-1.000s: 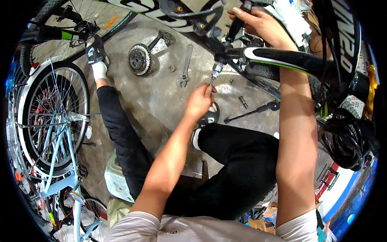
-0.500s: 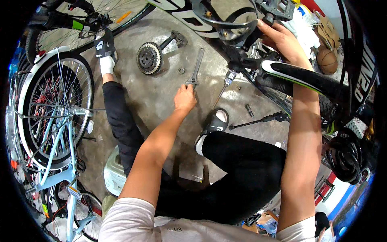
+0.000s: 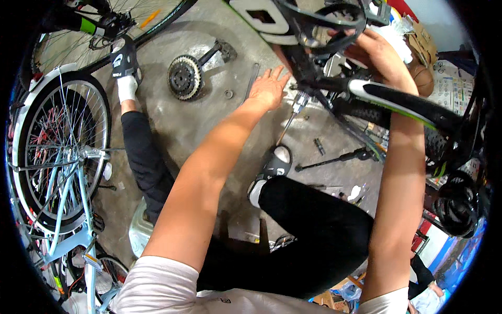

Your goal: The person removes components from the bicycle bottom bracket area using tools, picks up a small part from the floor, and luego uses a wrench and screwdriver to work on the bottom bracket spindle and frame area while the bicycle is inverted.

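Observation:
My left hand (image 3: 269,90) is open, fingers spread, over the floor beside the black bicycle frame (image 3: 300,65). It seems to hold nothing. Partly behind it lies an adjustable wrench (image 3: 253,78), its lower end covered. My right hand (image 3: 384,57) is curled against the raised bicycle near the pedal (image 3: 377,11). The black bottle cage (image 3: 334,47) hides part of its fingers, so the exact part gripped is unclear. Left of the wrench, a crankset (image 3: 185,77) rests on the concrete with a small metal ring (image 3: 228,94).
A long-shafted tool with a silver collar (image 3: 299,101) stands near my right sandal (image 3: 277,162). A kickstand (image 3: 334,158) extends nearby. A light-blue bicycle (image 3: 78,183) lies at the left. A basketball (image 3: 421,78) and cardboard (image 3: 418,42) are at the far right.
My left hand has left the wrench's lower end, moved up and right, and spread its fingers. The bicycle and my right hand have shifted right in view.

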The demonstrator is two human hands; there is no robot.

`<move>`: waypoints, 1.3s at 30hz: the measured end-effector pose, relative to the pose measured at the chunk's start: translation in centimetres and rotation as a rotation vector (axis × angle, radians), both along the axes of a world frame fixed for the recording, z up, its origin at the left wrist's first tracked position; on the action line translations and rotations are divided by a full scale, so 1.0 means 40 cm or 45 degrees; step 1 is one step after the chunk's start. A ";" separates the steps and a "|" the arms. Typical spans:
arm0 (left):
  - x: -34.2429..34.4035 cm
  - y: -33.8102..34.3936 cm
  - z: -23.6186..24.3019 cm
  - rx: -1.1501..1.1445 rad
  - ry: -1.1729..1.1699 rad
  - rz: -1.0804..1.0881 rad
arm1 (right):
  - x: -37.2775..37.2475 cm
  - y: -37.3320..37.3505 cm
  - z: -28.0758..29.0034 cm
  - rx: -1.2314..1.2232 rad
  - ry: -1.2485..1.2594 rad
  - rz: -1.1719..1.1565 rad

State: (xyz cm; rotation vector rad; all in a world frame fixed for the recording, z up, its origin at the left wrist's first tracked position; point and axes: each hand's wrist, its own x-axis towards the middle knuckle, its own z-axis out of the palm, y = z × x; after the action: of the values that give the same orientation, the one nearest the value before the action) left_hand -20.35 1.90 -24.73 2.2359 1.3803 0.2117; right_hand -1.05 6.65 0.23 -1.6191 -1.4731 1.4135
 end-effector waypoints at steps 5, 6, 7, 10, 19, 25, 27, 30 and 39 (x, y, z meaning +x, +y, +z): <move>0.051 0.128 -0.139 0.188 0.094 -0.150 | -0.055 -0.010 -0.028 -0.003 0.193 -0.086; 0.084 0.138 -0.115 0.048 0.186 -0.278 | -0.035 -0.015 -0.015 -0.034 0.101 -0.088; 0.103 0.157 -0.079 -0.084 0.269 -0.390 | -0.034 -0.014 0.003 -0.042 0.018 -0.086; 0.145 0.166 -0.114 -0.200 0.375 -0.406 | -0.030 -0.009 0.008 -0.057 0.079 -0.094; 0.155 0.145 -0.120 -0.310 0.423 -0.350 | 0.005 0.053 -0.013 -0.086 0.100 -0.095; 0.105 0.125 -0.241 0.001 0.388 -0.071 | 0.019 0.096 -0.002 -0.112 0.006 -0.109; 0.109 0.122 -0.273 0.114 0.322 -0.005 | 0.046 0.106 -0.007 -0.086 0.080 -0.107; 0.129 0.139 -0.291 0.162 0.245 -0.022 | 0.076 0.103 -0.018 -0.051 0.209 -0.166; 0.209 0.183 -0.275 0.053 0.368 -0.155 | 0.244 0.158 -0.027 -0.392 0.152 -0.245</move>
State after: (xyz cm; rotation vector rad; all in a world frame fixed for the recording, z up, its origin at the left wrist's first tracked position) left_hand -11.97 9.21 -35.72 2.4492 1.3846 -0.1315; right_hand 8.69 12.96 -0.86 -1.7686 -1.0399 1.6525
